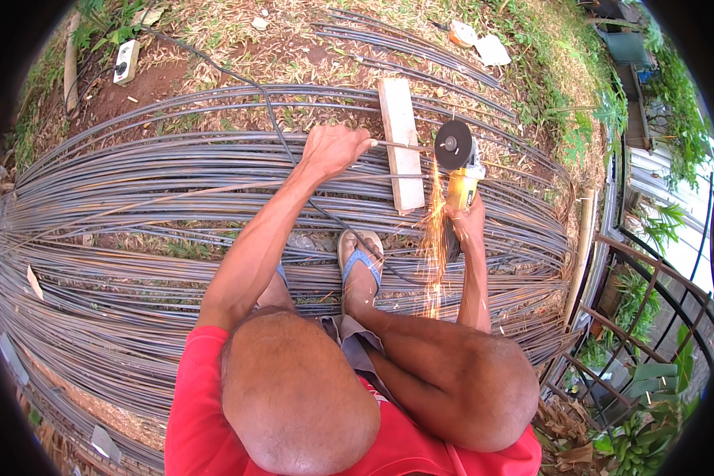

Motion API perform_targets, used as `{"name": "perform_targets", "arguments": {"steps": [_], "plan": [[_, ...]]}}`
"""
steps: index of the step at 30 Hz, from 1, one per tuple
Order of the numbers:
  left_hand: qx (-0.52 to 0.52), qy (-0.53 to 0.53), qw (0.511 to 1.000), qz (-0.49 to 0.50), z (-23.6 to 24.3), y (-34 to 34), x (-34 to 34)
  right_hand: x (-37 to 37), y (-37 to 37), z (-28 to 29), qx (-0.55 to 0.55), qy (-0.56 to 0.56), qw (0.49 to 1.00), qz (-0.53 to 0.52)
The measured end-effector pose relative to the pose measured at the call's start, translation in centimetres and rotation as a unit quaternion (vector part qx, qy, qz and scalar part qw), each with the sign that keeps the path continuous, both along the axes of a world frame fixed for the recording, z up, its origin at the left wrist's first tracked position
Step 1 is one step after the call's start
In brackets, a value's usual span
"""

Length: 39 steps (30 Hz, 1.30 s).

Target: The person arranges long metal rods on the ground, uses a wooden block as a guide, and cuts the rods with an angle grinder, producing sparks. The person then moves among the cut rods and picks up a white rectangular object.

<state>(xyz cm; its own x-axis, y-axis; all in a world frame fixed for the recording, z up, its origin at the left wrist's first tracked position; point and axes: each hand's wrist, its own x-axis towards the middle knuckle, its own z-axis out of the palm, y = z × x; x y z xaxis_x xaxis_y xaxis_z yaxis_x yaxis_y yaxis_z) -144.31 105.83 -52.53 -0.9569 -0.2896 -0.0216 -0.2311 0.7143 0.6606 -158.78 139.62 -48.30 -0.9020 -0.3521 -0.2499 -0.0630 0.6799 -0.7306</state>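
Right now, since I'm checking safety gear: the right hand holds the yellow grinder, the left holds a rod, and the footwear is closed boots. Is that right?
Not quite: the head view shows open, blue-strapped sandals, not closed boots. The rest stands: the right hand holds the yellow grinder and the left hand holds a rod.

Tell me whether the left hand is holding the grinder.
No: the right hand holds the grinder, while the left hand grips a rod.
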Motion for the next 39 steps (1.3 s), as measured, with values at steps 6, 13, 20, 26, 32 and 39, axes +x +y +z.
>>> {"name": "perform_targets", "arguments": {"steps": [6, 13, 20, 26, 32, 39], "plan": [[0.002, 0.007, 1.0, 0.012, -0.3, -0.5, 0.5, 1.1, -1.5, 1.8, 0.007, -0.07, 0.998, 0.004], [-0.002, -0.011, 1.0, 0.008, -0.2, -0.4, 0.6, 2.1, -1.9, 2.9, 0.009, -0.061, 0.998, -0.005], [-0.015, 0.017, 1.0, 0.006, -1.2, -0.4, 0.5, 1.1, -3.1, 2.5, 0.026, -0.039, 0.999, 0.002], [-0.011, -0.011, 1.0, 0.0, -0.2, -0.5, 0.4, 1.2, -1.8, 2.5, 0.021, -0.099, 0.995, 0.0], [-0.009, -0.02, 1.0, 0.001, -0.1, -0.6, 0.4, 1.8, -1.8, 3.0, 0.054, -0.056, 0.997, 0.007], [-0.009, 0.0, 1.0, 0.002, -0.2, -0.4, 0.5, 0.8, -2.0, 1.8, 0.024, -0.039, 0.999, 0.01]]}}
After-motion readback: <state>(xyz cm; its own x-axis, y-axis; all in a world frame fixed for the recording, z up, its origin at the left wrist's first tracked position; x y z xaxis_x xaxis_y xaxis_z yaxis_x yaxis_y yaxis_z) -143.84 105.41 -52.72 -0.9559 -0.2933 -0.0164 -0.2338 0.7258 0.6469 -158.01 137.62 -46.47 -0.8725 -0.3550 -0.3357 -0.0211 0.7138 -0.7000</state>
